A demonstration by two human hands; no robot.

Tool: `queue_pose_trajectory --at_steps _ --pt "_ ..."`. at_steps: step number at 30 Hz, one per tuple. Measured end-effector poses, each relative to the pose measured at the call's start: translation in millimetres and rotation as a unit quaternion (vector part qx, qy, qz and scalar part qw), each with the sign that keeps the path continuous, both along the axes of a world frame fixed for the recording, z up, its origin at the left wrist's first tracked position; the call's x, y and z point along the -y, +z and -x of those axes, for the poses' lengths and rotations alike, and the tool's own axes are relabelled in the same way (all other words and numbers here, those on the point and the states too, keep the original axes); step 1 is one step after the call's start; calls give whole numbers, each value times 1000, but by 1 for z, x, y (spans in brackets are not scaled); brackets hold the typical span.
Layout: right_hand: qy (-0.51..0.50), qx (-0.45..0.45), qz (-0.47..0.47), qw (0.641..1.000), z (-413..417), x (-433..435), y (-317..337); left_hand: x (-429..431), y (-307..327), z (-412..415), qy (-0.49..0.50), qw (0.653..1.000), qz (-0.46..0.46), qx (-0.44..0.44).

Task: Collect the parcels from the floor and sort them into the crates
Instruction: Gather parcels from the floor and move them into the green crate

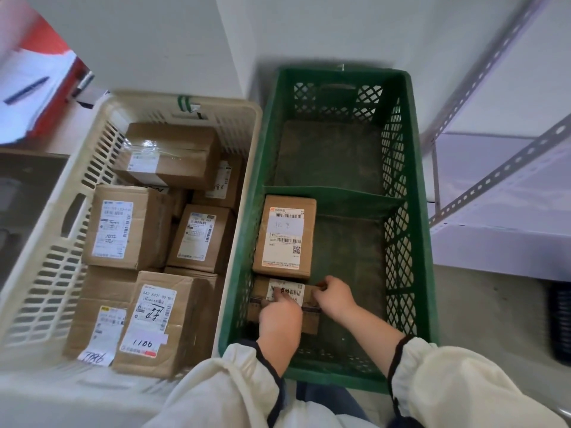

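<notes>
Two crates stand side by side on the floor. The cream crate (46,273) on the left is packed with several brown labelled parcels, among them one marked 1186 (154,322). The green crate (414,242) on the right has a divider; its far half holds nothing. In its near half a labelled parcel (284,236) lies by the left wall. Just in front of it sits a smaller brown parcel (289,291) near the crate floor. My left hand (279,319) grips this small parcel's near left side, and my right hand (333,296) pinches its right end.
A white metal shelving rack (500,186) stands right of the green crate. A red surface with papers and a pen (26,89) is at the top left. A dark ribbed object (559,322) rests on the floor at the right edge.
</notes>
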State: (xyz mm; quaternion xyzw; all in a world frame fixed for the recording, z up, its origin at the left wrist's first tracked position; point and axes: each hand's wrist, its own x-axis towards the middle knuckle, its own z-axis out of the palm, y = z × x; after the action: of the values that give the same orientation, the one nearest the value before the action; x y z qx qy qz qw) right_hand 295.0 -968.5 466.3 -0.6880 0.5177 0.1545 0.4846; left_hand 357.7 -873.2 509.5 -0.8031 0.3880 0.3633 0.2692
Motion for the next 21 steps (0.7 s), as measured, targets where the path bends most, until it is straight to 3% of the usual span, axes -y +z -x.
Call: queue_pose_trajectory --at_steps 5,9,12,17,21 --pt "50 -1 0 999 6 3 13 -3 17 1 25 999 49 2" --pt "168 -2 68 983 -2 13 47 -16 45 -17 69 962 260 -36" --pt "277 11 127 952 -23 17 84 -31 77 -48 76 927 366 8" --pt "388 23 225 894 -74 -13 152 -83 120 -99 122 922 349 119" --pt "441 48 238 864 -103 -84 196 -153 142 -110 184 909 339 156"
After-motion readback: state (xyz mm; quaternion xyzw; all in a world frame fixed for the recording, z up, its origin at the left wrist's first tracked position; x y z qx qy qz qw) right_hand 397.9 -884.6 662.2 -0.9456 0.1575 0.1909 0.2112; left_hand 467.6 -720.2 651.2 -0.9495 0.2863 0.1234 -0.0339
